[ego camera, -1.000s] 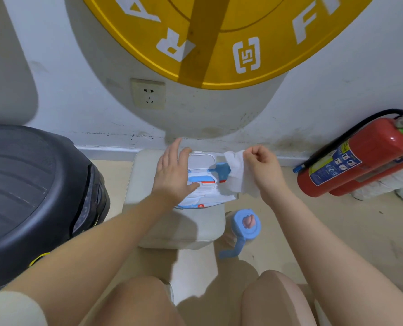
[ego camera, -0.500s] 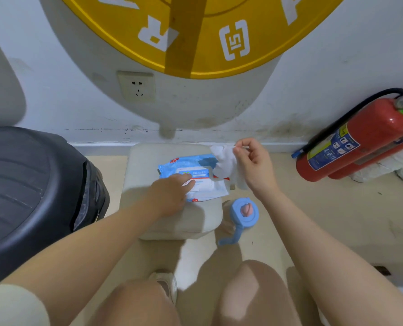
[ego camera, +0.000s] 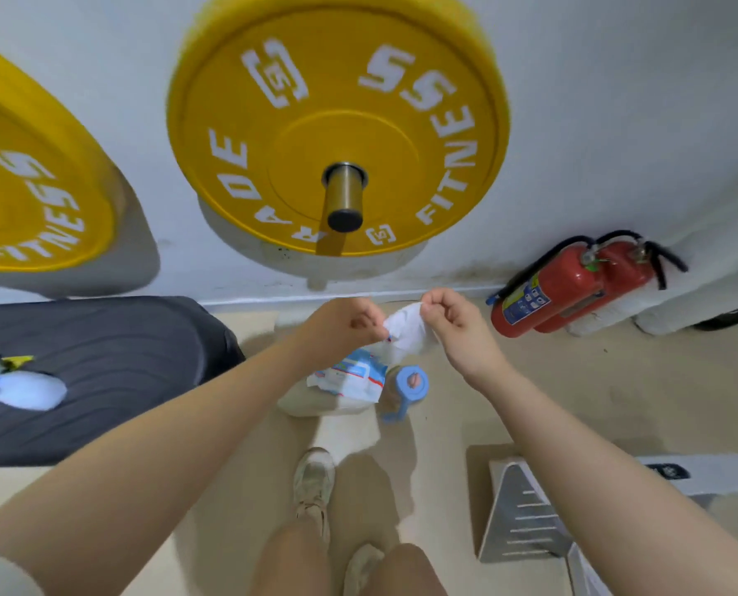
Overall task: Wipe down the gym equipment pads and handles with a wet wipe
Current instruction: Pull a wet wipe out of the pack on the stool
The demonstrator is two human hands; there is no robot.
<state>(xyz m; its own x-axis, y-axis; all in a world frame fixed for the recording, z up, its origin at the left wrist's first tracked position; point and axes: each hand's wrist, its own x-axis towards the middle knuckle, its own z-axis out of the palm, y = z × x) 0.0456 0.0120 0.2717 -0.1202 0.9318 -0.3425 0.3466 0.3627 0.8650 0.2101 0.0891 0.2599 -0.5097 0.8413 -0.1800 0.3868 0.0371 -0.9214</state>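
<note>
Head view, centre of the frame: both hands are raised above the floor, the left hand point(ego camera: 345, 324) and the right hand point(ego camera: 453, 320) each pinching an edge of one white wet wipe point(ego camera: 408, 331), apparently spreading it open. Just below them the wipe packet point(ego camera: 350, 378) lies on a pale cushion point(ego camera: 315, 404), beside a blue bottle point(ego camera: 410, 385). At left sits a black ribbed pad point(ego camera: 113, 363). Judging by this, only the wipe has been fetched; no pad or handle looks wiped, so nearly the whole job remains.
</note>
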